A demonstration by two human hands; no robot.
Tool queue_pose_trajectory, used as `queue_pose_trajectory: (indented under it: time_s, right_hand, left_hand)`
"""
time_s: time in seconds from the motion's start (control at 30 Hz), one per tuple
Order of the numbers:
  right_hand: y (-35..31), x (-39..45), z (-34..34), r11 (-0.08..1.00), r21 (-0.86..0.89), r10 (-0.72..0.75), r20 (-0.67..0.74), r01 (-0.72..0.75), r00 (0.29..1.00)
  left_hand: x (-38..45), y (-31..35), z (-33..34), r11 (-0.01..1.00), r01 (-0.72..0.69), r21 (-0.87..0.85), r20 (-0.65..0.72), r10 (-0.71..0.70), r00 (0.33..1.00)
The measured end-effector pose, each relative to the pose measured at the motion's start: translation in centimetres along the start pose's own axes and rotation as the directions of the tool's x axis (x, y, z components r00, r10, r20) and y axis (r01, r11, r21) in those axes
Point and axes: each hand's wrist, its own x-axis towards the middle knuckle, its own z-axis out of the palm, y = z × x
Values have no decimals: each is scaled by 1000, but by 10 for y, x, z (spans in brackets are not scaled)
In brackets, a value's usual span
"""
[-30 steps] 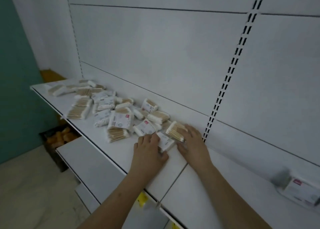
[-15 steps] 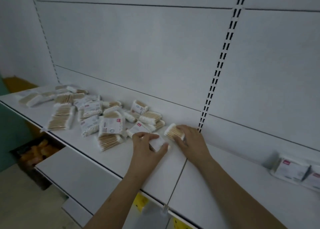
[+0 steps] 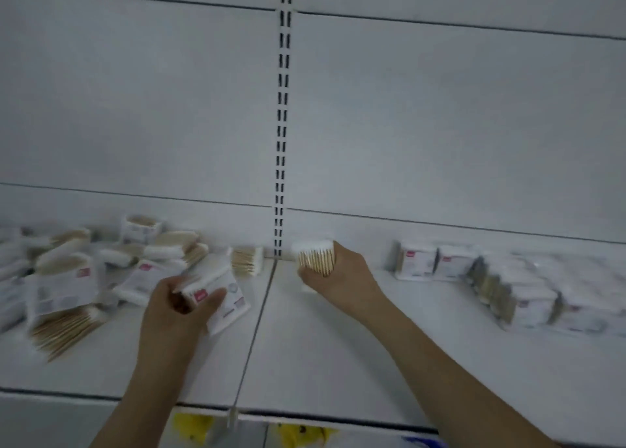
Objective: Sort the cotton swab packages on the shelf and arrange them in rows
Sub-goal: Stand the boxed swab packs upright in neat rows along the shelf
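Hands work a white metal shelf (image 3: 338, 346): the left hand (image 3: 176, 312) pinches a flat white labelled cotton swab package (image 3: 220, 295) between thumb and fingers (image 3: 213, 300); the right hand (image 3: 342, 278) curls round a clear package of wooden-stemmed swabs (image 3: 315, 258). Loose packages (image 3: 67, 278) lie left of the fingers, standing packages (image 3: 508, 285) right.

No text legible; small red logo patches on white plastic cotton swab packages (image 3: 418, 261) too blurred to read; yellow shelf-edge tags (image 3: 193, 425) unreadable.
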Motion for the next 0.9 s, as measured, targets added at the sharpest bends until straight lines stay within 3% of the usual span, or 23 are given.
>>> queue_pose_trajectory:
  time_s: [0.1,0.17,0.27,0.4,0.63,0.73,0.9]
  right_hand:
    - [24,-22,-39,915,371,175,-10,-159,984]
    - [39,-37,-63,833,526,223,-37,-171,974]
    - [55,-54,-98,761,624,303,-100,-177,948]
    - [59,-67,-149,805,544,361,-131,-237,923]
    - [80,-65,-215,950,210,277,-220,-232,935]
    - [93,-46,-226,979,-28,184,-285,-200,941]
    - [107,-20,-232,967,-238,80,-32,-85,996]
  left_hand:
    - [-17,15,51,972,85,-221,270,-23,963]
    - [-29,20,88,972,113,-206,411,-19,912]
    - [-42,25,136,989,71,-133,543,12,840]
    - [-50,26,186,999,26,-47,628,9,778]
    - [-64,22,251,991,-80,108,630,-5,777]
    - [-62,20,270,979,-155,133,615,41,787]
    - [-56,16,285,965,-177,195,568,36,823]
